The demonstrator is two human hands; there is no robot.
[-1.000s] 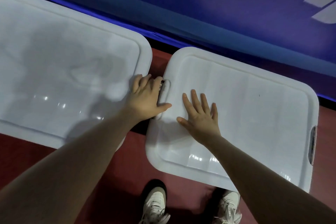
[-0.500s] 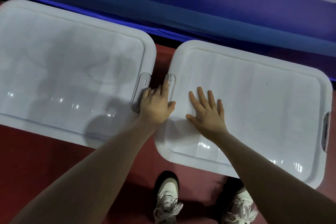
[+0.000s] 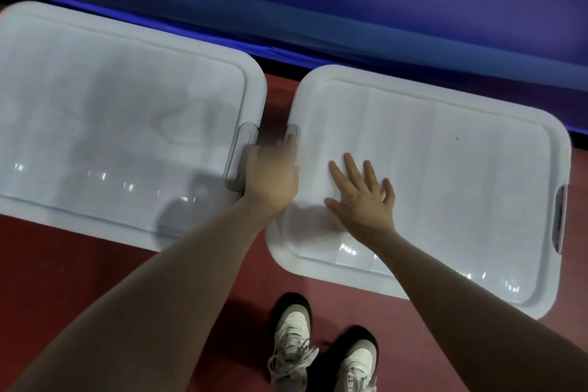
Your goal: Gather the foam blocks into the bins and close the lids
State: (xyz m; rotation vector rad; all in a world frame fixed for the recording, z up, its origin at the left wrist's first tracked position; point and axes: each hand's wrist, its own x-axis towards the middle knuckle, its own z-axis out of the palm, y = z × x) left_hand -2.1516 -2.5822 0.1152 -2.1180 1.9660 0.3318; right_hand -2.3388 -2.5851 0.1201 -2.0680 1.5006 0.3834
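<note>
Bins sit side by side on a red floor, both lids on: left lid (image 3: 121, 124), right lid (image 3: 429, 181). Right hand (image 3: 362, 197) lies flat on the right lid, fingers spread. Left hand (image 3: 273, 175), blurred, is between the bins at the latches; its finger position cannot be told.

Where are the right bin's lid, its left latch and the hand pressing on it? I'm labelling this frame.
right bin's lid (image 3: 461, 175): head view, flat middle of its top.
left latch (image 3: 293, 133): head view, clip at the lid's left edge.
right hand (image 3: 362, 197): head view, back of the hand.
</note>
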